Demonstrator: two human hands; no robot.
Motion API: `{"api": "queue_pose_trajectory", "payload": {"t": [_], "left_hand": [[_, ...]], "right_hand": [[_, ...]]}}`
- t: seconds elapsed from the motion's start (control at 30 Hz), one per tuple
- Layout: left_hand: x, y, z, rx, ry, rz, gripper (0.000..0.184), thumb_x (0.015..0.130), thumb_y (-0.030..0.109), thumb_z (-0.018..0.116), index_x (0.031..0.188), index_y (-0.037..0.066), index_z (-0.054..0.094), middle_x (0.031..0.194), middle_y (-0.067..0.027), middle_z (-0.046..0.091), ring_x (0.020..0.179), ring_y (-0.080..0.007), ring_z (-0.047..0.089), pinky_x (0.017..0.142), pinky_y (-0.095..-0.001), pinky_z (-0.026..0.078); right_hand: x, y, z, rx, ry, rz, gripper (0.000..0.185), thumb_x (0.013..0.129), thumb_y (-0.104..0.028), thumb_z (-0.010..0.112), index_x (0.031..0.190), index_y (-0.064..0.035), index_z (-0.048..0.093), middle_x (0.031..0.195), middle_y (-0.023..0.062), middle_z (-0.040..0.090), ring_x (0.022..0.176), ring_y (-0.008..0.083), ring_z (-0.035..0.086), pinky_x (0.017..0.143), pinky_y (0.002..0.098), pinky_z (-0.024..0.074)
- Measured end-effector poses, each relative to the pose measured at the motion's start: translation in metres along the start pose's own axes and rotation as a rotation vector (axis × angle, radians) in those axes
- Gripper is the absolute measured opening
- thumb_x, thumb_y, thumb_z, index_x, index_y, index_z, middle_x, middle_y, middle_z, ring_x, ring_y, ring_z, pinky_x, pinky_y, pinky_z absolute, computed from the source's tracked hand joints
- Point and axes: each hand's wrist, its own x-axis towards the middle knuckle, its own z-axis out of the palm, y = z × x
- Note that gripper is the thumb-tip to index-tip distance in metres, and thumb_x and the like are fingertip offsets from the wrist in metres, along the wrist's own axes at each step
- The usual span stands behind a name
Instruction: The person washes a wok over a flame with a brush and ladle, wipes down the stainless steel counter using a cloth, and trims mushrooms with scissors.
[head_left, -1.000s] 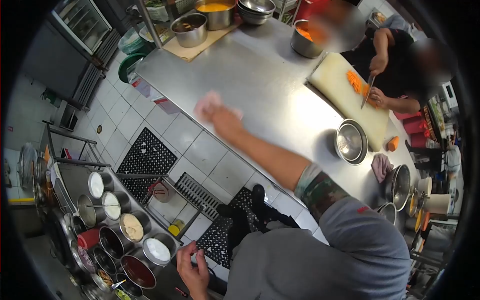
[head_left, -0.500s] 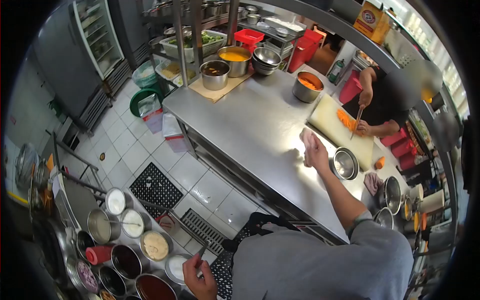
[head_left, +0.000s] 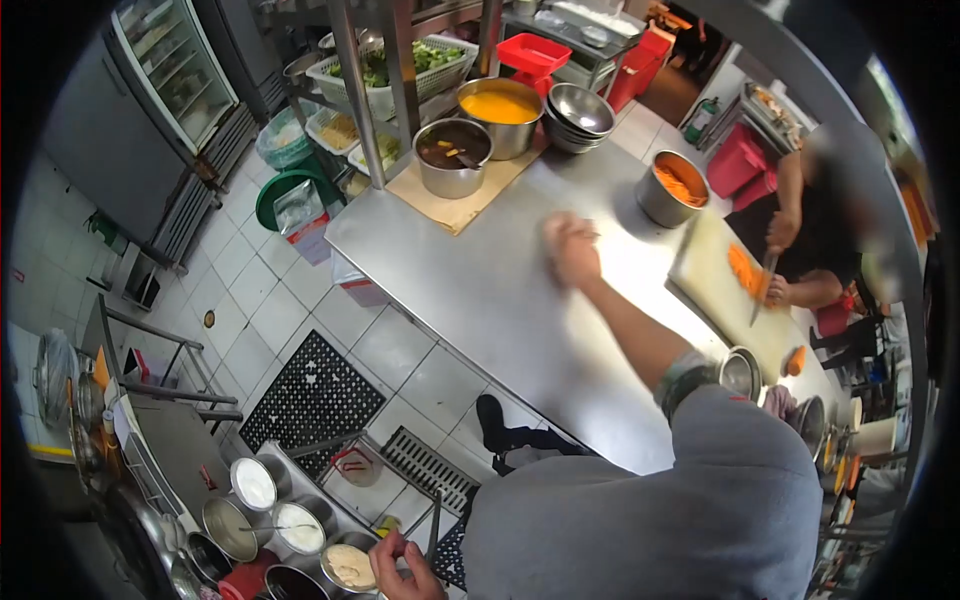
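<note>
My right hand (head_left: 574, 250) is pressed low over the steel table (head_left: 470, 290), its fingers closed and blurred by motion. Under those fingers is what looks like a pale, crumpled cloth (head_left: 553, 236), mostly hidden. At the bottom edge, my left hand (head_left: 405, 572) hangs with loosely bent fingers, thumb and forefinger apart, nothing visible in it. It is nearest to a pot of pale, beige sauce (head_left: 350, 566). Ahead of my right hand, on brown board, stand a pot of dark liquid (head_left: 453, 158) and a pot of orange liquid (head_left: 500, 117).
Across the table a co-worker's hands (head_left: 785, 235) work a knife on sliced carrot (head_left: 745, 268) over a white cutting board (head_left: 705, 265). A pot of carrots (head_left: 673, 188) stands beside it. Stacked steel bowls (head_left: 580, 115) sit at the far end. A black mat (head_left: 312, 388) lies on the floor.
My right hand has moved left across the table, away from the metal bowls, and lower to its surface. The view has shifted; my left hand stays low at the bottom edge.
</note>
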Motion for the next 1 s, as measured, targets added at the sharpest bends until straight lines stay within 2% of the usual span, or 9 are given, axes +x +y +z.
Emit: {"api": "queue_pose_trajectory", "payload": {"t": [0.1, 0.2, 0.33, 0.47, 0.6, 0.7, 0.83, 0.93, 1.0], "left_hand": [[0.05, 0.028, 0.013, -0.022, -0.011, 0.052, 0.023, 0.091, 0.004, 0.058, 0.111, -0.006, 0.062, 0.091, -0.0116, 0.057, 0.081, -0.0212, 0.056, 0.074, -0.0321, 0.047], [0.104, 0.07, 0.024, 0.025, -0.075, 0.18, 0.024, 0.086, 0.0, 0.061, 0.109, -0.005, 0.062, 0.092, -0.0134, 0.059, 0.079, -0.0238, 0.057, 0.074, -0.0324, 0.047], [0.167, 0.102, 0.035, 0.072, -0.196, 0.362, 0.028, 0.081, -0.002, 0.066, 0.109, -0.003, 0.064, 0.097, -0.0171, 0.063, 0.082, -0.0301, 0.061, 0.075, -0.0357, 0.049], [0.231, 0.114, 0.062, 0.031, -0.327, 0.57, 0.026, 0.085, 0.001, 0.064, 0.11, -0.004, 0.063, 0.098, -0.0169, 0.063, 0.084, -0.0289, 0.062, 0.078, -0.036, 0.05], [0.293, 0.099, 0.09, -0.1, -0.492, 0.568, 0.025, 0.092, 0.009, 0.06, 0.113, -0.006, 0.061, 0.098, -0.0157, 0.062, 0.09, -0.0261, 0.062, 0.083, -0.036, 0.05], [0.35, 0.079, 0.104, -0.067, -0.561, 0.692, 0.027, 0.094, 0.011, 0.059, 0.115, -0.006, 0.06, 0.101, -0.0156, 0.062, 0.092, -0.0255, 0.062, 0.084, -0.0348, 0.05], [0.434, 0.052, 0.122, 0.023, -0.649, 0.911, 0.028, 0.097, 0.015, 0.06, 0.117, -0.003, 0.064, 0.103, -0.0176, 0.065, 0.09, -0.0281, 0.064, 0.075, -0.0354, 0.052], [0.473, 0.067, 0.142, 0.099, -0.668, 1.03, 0.029, 0.097, 0.018, 0.061, 0.117, -0.002, 0.066, 0.106, -0.0186, 0.067, 0.089, -0.0295, 0.064, 0.07, -0.0361, 0.052], [0.483, 0.084, 0.153, 0.149, -0.698, 1.053, 0.03, 0.097, 0.02, 0.061, 0.117, -0.002, 0.066, 0.11, -0.0186, 0.067, 0.09, -0.0297, 0.064, 0.069, -0.0365, 0.051]], "right_hand": [[-0.059, -0.132, 0.006, 0.137, -0.256, -0.159, 0.036, 0.097, -0.007, 0.038, 0.131, 0.0006, 0.043, 0.104, 0.0283, 0.066, 0.087, 0.043, 0.068, 0.073, 0.0532, 0.0552], [-0.066, -0.202, 0.041, 0.193, -0.03, -0.677, 0.038, 0.088, -0.005, 0.045, 0.126, -0.0046, 0.051, 0.132, 0.0235, 0.054, 0.099, 0.0404, 0.065, 0.074, 0.0513, 0.0559], [0.006, -0.297, 0.085, 0.346, -0.065, -0.683, 0.035, 0.09, -0.01, 0.05, 0.125, -0.01, 0.054, 0.127, 0.0171, 0.058, 0.105, 0.038, 0.062, 0.071, 0.0491, 0.0557], [-0.02, -0.291, 0.097, 0.669, -0.276, -0.675, 0.032, 0.1, -0.023, 0.042, 0.125, -0.009, 0.055, 0.119, 0.0144, 0.063, 0.106, 0.0296, 0.063, 0.079, 0.0517, 0.0494], [-0.127, -0.209, 0.017, 0.105, -0.035, -0.769, 0.047, 0.096, -0.02, 0.042, 0.141, -0.0095, 0.046, 0.142, 0.0168, 0.05, 0.114, 0.025, 0.06, 0.089, 0.0457, 0.0469], [-0.198, -0.103, 0.023, 0.494, -0.175, -0.639, 0.048, 0.085, -0.013, 0.062, 0.132, -0.016, 0.059, 0.146, 0.0055, 0.051, 0.136, 0.0277, 0.045, 0.111, 0.0468, 0.0367], [-0.333, 0.013, -0.008, 0.277, 0.201, -0.086, 0.039, 0.078, -0.002, 0.068, 0.117, -0.0041, 0.066, 0.12, 0.0172, 0.066, 0.114, 0.0356, 0.061, 0.099, 0.0452, 0.048], [-0.426, 0.079, -0.008, 1.237, 0.606, 1.013, 0.04, 0.1, -0.036, 0.044, 0.11, -0.0057, 0.068, 0.108, 0.0118, 0.069, 0.095, 0.0248, 0.064, 0.093, 0.0371, 0.0478], [-0.466, 0.097, -0.026, 0.288, 0.645, 1.221, 0.039, 0.101, -0.035, 0.043, 0.104, -0.0046, 0.067, 0.102, 0.0106, 0.069, 0.09, 0.0233, 0.064, 0.085, 0.0362, 0.0496]]}}
